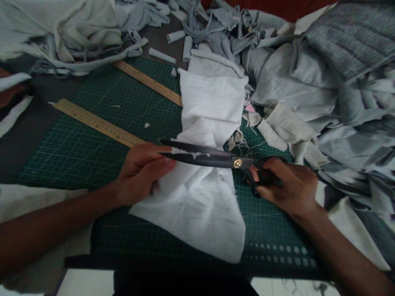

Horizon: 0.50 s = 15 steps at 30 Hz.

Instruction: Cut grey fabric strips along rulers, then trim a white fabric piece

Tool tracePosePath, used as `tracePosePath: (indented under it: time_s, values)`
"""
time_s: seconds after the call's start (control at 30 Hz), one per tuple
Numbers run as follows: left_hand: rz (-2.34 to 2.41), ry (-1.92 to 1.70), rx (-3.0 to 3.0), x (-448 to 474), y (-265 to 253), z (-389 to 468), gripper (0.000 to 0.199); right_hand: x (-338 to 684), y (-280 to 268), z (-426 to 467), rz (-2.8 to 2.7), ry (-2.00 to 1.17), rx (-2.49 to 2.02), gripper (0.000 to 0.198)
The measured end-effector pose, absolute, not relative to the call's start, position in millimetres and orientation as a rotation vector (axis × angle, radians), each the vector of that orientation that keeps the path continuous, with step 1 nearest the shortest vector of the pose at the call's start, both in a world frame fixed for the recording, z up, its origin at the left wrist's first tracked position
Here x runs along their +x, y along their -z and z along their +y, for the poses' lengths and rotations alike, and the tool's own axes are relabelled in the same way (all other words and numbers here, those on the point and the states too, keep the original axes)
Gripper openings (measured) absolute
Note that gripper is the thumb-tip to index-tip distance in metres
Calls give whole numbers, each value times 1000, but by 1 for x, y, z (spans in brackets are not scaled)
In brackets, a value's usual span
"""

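Observation:
Black scissors (216, 158) with a brass pivot screw lie across a piece of white fabric (203, 205) over a green cutting mat. My right hand (286, 185) is closed around the scissor handles. The two blades are slightly apart, with a ragged edge of the fabric between them. My left hand (148, 170) pinches the fabric between thumb and fingers, close by the blade tips. Below the blades the fabric spreads toward the mat's front edge; its far part lies flat beyond them.
Two wooden rulers (98, 123) lie slanted on the cutting mat (123, 234), their right ends near the fabric. Grey fabric (293, 78) is heaped at the right, and pale fabric (89, 33) at the back left. Small scraps (254, 119) lie right of the white piece.

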<state>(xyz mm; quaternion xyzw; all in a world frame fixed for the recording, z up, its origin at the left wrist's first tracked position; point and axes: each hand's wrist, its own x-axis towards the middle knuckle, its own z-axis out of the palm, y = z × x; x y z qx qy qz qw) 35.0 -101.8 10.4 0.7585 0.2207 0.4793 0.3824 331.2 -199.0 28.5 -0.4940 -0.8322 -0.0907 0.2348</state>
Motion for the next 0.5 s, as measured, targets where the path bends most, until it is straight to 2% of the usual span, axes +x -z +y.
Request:
tracePosePath:
  time_s: [0.17,0.33,0.5]
  values:
    - [448,-1158,1966,39,-17,-101,47,333,-26,-199,-2258,246,-1391,12]
    - [459,-1196,2013,38,-16,-101,34,334,-26,-200,-2275,240,-1399,14]
    - [466,-1194,2012,38,-15,-101,38,334,-27,-200,-2270,196,-1390,12]
